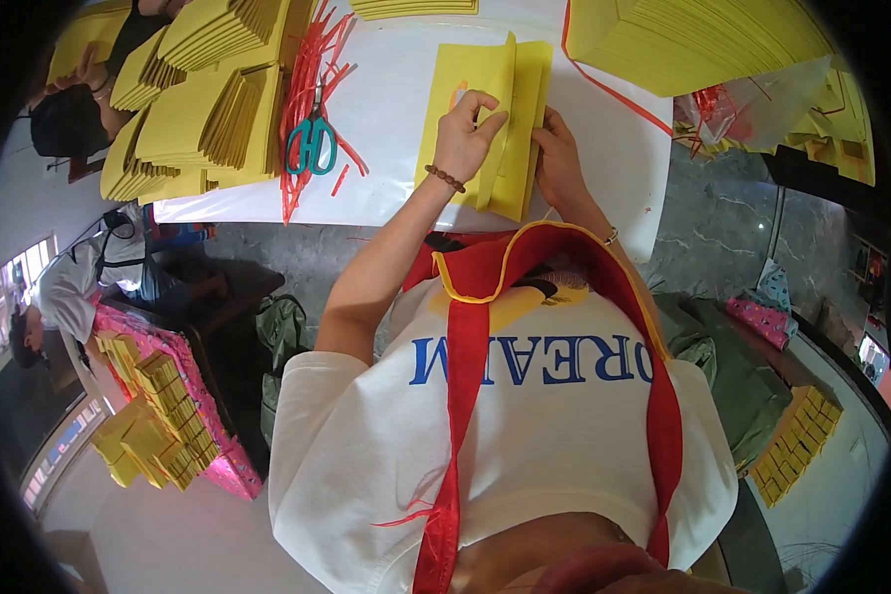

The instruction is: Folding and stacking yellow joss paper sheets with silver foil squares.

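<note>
A yellow paper bundle (442,84) lies at the near edge of the white-covered table, with a fold standing up along its middle. My left hand (462,139), a beaded bracelet at its wrist, is over the bundle with bent fingers. Its thumb and forefinger are at the raised fold and appear to pinch it. My right hand (561,163) grips the bundle's right edge, thumb on top and the other fingers partly hidden. Left of the bundle, scissors with teal handles (311,147) rest on red plastic strips (302,94).
Folded yellow paper stacks (193,124) crowd the table's left side. A large yellow stack (698,35) stands far right, near a clear plastic bag (777,99). Another person (89,282) is at the left by yellow bundles (158,406); someone's arm (104,89) shows farther up.
</note>
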A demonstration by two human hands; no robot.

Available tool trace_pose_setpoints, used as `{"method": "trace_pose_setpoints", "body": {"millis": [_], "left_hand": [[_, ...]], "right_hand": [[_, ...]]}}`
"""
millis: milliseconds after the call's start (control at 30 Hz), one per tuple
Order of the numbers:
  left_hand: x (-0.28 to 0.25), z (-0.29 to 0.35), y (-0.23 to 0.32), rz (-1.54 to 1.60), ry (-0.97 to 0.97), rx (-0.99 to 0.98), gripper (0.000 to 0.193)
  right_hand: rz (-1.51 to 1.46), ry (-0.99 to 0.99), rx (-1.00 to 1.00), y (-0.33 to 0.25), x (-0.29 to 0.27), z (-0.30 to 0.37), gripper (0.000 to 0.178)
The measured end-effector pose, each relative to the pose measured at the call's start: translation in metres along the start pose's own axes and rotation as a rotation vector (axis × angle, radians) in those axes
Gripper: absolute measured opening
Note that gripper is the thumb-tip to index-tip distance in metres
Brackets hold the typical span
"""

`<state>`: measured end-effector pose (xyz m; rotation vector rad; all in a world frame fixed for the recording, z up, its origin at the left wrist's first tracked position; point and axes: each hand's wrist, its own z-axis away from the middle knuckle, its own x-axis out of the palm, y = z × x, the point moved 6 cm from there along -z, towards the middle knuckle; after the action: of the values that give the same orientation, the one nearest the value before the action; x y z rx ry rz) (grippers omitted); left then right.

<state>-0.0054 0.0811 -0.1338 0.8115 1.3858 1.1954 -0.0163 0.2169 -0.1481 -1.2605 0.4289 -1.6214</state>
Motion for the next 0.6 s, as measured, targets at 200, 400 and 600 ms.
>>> {"method": "trace_pose_setpoints", "body": {"millis": [200, 400, 600], "left_hand": [[-0.006, 0.003, 0.028, 0.127, 0.096, 0.252, 0.026], [0.003, 0.001, 0.020, -0.039, -0.046, 0.106, 0.039], [0.004, 0.001, 0.022, -0.065, -0.071, 0.142, 0.043]], "right_hand": [[0.048, 0.006, -0.022, 0.001, -0.001, -0.001, 0.038], [0.042, -0.011, -0.016, 0.003, 0.003, 0.000, 0.039], [0.072, -0.005, -0.033, 0.002, 0.003, 0.001, 0.040]]}}
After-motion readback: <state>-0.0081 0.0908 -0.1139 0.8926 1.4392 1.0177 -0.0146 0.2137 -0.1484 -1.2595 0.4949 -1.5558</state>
